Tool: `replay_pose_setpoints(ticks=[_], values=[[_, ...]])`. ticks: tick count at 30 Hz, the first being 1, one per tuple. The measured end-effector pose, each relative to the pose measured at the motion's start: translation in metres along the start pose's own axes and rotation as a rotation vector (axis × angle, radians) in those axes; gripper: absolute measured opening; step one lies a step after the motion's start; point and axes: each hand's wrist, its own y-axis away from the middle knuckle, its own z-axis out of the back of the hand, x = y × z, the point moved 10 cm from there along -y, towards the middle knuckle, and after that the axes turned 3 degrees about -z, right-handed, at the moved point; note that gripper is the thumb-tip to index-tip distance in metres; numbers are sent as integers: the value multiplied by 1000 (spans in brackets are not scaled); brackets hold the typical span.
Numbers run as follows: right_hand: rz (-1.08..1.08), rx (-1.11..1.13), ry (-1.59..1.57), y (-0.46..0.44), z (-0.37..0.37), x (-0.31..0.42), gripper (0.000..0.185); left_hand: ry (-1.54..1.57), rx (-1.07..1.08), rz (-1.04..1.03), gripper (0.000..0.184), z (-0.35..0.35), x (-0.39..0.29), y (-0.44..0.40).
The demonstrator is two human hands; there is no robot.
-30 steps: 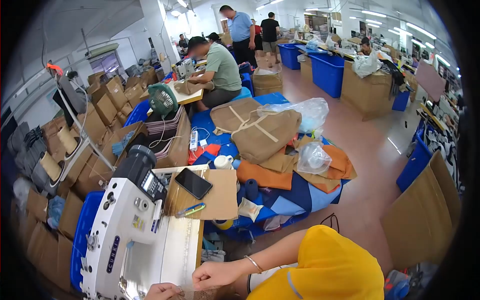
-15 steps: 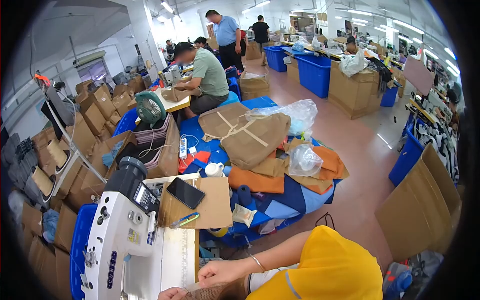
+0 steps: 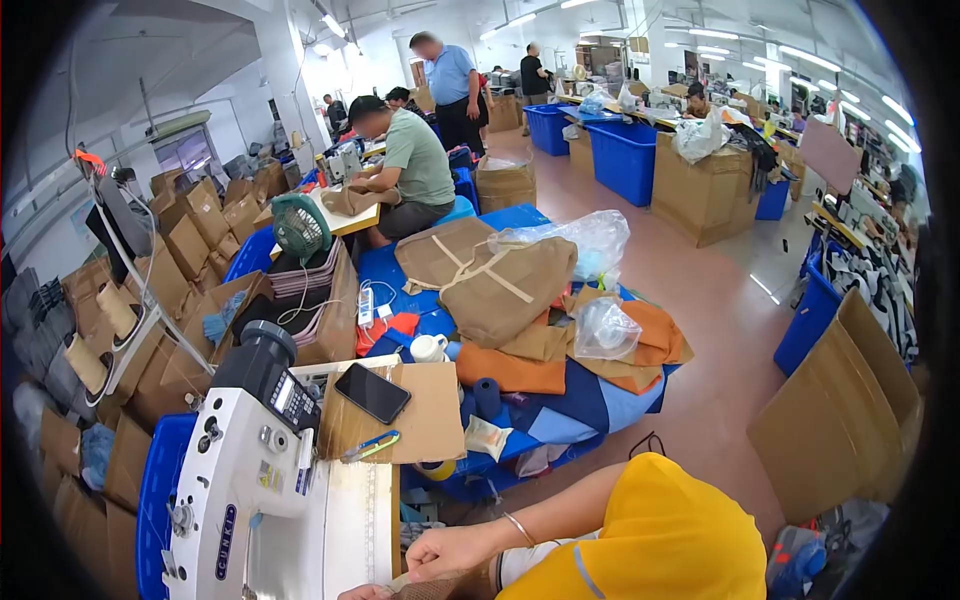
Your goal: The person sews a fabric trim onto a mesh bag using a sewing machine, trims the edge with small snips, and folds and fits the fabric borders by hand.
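At the bottom edge, my right hand [image 3: 447, 552] is closed, its fingers pinching the edge of a brown mesh fabric [image 3: 452, 584]. A bracelet circles that wrist below a yellow sleeve. My left hand [image 3: 366, 592] is beside it, mostly cut off by the frame, with its fingers at the other end of the same fabric edge. Both hands are just off the front of a white sewing machine [image 3: 225, 480] and its table [image 3: 352, 520]. Most of the fabric lies out of view.
A cardboard sheet [image 3: 430, 412] carries a phone [image 3: 373, 393] and a utility knife [image 3: 370, 446]. Beyond it, brown fabric pieces [image 3: 510, 280] lie on a blue surface. A green fan [image 3: 301, 228], thread cones [image 3: 88, 365] and cartons [image 3: 840, 400] stand around. A co-worker [image 3: 405, 160] sits sewing ahead.
Both hands have shifted slightly right and down, still at the fabric. My left hand is now more cut off by the frame. The view has moved a little.
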Motion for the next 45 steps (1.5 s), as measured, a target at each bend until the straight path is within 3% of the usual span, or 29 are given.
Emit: replay_pose_setpoints(ticks=[7, 11, 19, 26, 35, 37, 40, 42, 45], values=[[-85, -9, 61, -10, -5, -19, 46, 91, 12, 5, 17, -4, 2, 5], [-64, 58, 53, -16, -23, -10, 43, -149, -26, -120, 22, 0, -10, 11], [-120, 336, -114, -30, -67, -16, 32, 35, -13, -84, 15, 11, 9, 40], [-111, 372, -88, -20, -81, 4, 32, 79, -14, -113, 13, 16, 21, 50], [-184, 213, 109, 4, -42, 7, 30, 87, 85, -124, 14, -10, 2, 27], [-77, 123, 105, 4, -22, 10, 26, 52, 82, -116, 15, -12, 2, 19], [-227, 25, 0, 24, 10, 7, 22, 87, 92, -99, 16, -14, 2, 5], [-190, -31, -39, 41, 34, 16, 23, 38, 167, -102, 14, -7, 14, -17], [-159, -346, 28, 84, 95, 30, 22, 100, 330, -132, 14, -9, 39, -56]])
